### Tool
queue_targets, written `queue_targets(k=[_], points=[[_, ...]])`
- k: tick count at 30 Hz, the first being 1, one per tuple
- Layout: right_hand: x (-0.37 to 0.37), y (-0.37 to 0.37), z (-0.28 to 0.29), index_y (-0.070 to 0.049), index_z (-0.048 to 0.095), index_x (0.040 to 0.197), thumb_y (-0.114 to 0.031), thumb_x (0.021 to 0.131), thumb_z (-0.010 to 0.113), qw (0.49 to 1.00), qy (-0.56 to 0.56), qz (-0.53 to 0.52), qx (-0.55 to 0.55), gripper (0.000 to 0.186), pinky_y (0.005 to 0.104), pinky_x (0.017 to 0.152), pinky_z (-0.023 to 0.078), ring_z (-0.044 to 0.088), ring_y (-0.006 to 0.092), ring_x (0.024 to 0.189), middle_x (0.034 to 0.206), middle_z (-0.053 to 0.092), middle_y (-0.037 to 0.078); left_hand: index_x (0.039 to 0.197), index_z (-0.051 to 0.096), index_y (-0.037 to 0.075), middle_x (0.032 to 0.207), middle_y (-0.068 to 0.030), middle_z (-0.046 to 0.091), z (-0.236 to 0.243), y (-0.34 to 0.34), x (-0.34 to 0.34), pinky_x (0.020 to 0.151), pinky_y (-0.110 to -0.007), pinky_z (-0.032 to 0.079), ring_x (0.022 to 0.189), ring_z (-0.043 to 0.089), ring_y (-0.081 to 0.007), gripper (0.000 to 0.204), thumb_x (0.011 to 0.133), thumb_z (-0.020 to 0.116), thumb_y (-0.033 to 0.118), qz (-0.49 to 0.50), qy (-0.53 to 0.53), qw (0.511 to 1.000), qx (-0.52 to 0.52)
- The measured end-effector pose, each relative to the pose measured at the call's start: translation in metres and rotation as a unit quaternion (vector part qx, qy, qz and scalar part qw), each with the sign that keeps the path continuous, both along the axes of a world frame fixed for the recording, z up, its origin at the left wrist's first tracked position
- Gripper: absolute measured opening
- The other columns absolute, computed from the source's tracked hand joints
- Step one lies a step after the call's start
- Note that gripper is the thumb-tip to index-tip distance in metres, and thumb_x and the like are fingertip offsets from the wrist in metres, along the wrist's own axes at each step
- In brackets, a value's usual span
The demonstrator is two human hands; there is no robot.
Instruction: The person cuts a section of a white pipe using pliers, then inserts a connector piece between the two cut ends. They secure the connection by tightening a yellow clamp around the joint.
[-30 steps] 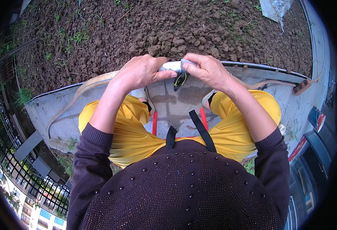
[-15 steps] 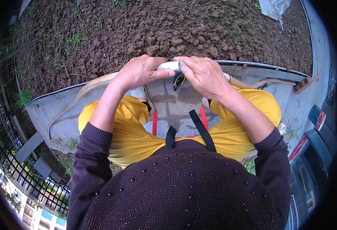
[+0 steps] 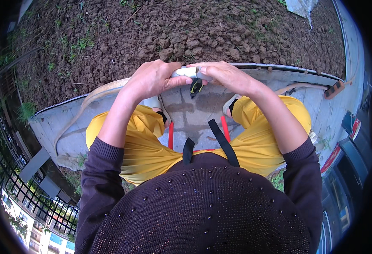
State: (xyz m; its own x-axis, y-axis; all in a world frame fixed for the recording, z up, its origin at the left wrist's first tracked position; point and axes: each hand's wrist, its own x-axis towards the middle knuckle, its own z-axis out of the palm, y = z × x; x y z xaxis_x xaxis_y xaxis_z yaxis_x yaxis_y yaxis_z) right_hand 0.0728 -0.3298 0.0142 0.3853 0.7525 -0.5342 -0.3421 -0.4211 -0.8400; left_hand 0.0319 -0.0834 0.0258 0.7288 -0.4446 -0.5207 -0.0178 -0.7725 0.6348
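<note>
My left hand point(image 3: 154, 78) is closed round a short silver-and-white pipe fitting point(image 3: 186, 73) joining pieces of beige hose. My right hand point(image 3: 222, 76) grips the grey right part of the fitting, with its thumb along the top and the fingers partly hidden. Just below the fitting, black-and-yellow pliers point(image 3: 195, 89) rest between my feet. Beige hose point(image 3: 93, 95) runs out along the paving on both sides, partly hidden by my arms and legs.
A soil bed point(image 3: 177, 34) with sparse weeds and a clear plastic sheet point(image 3: 301, 7) lies beyond a concrete edge. An orange-and-grey brick-like block point(image 3: 333, 89) is at the right. Red bars point(image 3: 224, 128) show under me. A black fence point(image 3: 37, 203) stands at lower left.
My right hand has shifted and turned on the fitting, its thumb now lying more level. The fitting has risen slightly. My left hand has stayed almost in place.
</note>
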Motion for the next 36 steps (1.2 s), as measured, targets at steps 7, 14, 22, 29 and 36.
queue_targets(k=[7, 14, 22, 29, 36], points=[[-0.004, 0.000, -0.016, -0.005, 0.066, 0.128, -0.041, 0.100, 0.048, 1.000, 0.009, 0.012, -0.001, 0.049, 0.0306, 0.078, 0.048, 0.056, 0.0120, 0.083, 0.093, 0.067, 0.004, 0.092, 0.066, 0.006, 0.052, -0.0085, 0.059, -0.001, -0.001, -0.006, 0.056, -0.040, 0.051, 0.054, 0.067, -0.0262, 0.062, 0.091, 0.056, 0.067, -0.025, -0.032, 0.999, 0.016], [-0.020, 0.005, -0.026, -0.001, 0.065, 0.109, -0.032, 0.099, 0.060, 0.993, 0.002, -0.120, -0.013, 0.033, 0.0317, 0.077, 0.050, 0.062, 0.0117, 0.084, 0.090, 0.069, 0.003, 0.092, 0.067, 0.004, 0.070, -0.0192, 0.066, 0.002, -0.003, 0.000, 0.066, -0.050, 0.052, 0.077, 0.069, -0.0396, 0.069, 0.090, 0.052, 0.072, -0.027, 0.002, 0.999, 0.044], [-0.022, 0.014, -0.010, -0.005, 0.055, 0.093, -0.022, 0.096, 0.063, 0.937, -0.291, -0.175, -0.085, 0.019, 0.0397, 0.069, 0.050, 0.067, 0.0302, 0.073, 0.079, 0.066, 0.014, 0.090, 0.067, 0.003, 0.069, -0.0177, 0.066, -0.001, -0.005, 0.008, 0.066, -0.048, 0.051, 0.075, 0.068, -0.0394, 0.071, 0.088, 0.054, 0.073, 0.046, 0.050, 0.998, 0.009], [-0.031, 0.011, -0.011, -0.006, 0.053, 0.090, -0.015, 0.097, 0.059, 0.891, -0.438, -0.117, -0.030, 0.013, 0.0436, 0.067, 0.045, 0.063, 0.0349, 0.071, 0.072, 0.061, 0.014, 0.098, 0.070, 0.006, 0.076, -0.0178, 0.068, -0.004, -0.005, 0.007, 0.071, -0.048, 0.051, 0.080, 0.069, -0.0375, 0.069, 0.087, 0.056, 0.072, 0.031, 0.101, 0.994, -0.013], [-0.039, 0.006, -0.004, -0.003, 0.052, 0.105, -0.008, 0.089, 0.061, 0.895, -0.437, -0.093, -0.013, 0.019, 0.0442, 0.080, 0.045, 0.063, 0.0364, 0.091, 0.092, 0.063, 0.017, 0.099, 0.070, 0.006, 0.077, -0.0187, 0.069, -0.007, -0.009, 0.007, 0.071, -0.047, 0.051, 0.080, 0.069, -0.0380, 0.069, 0.088, 0.056, 0.072, 0.055, 0.116, 0.992, -0.018]])
